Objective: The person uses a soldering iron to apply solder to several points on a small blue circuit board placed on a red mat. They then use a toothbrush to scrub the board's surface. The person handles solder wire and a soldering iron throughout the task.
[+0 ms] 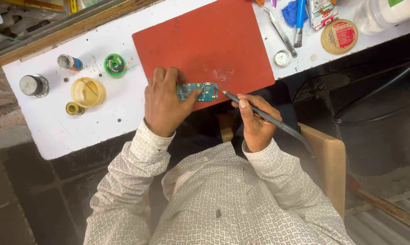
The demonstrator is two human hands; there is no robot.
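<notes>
A small teal circuit board (204,91) lies on the near edge of a red mat (205,41). My left hand (165,102) rests on the mat and pins the board's left end with thumb and fingers. My right hand (256,120) grips a dark soldering iron (268,119) like a pen. The iron's tip sits just right of the board's right end; whether it touches is unclear. The iron's cord trails off to the right.
On the white bench (55,131), left of the mat: a green solder-wick spool (114,64), a yellow round tub (88,92), small tins and a bottle. Tweezers (280,31), a blue-handled tool, a round flux tin (339,36) and a plastic jar lie at right. A wooden seat shows below.
</notes>
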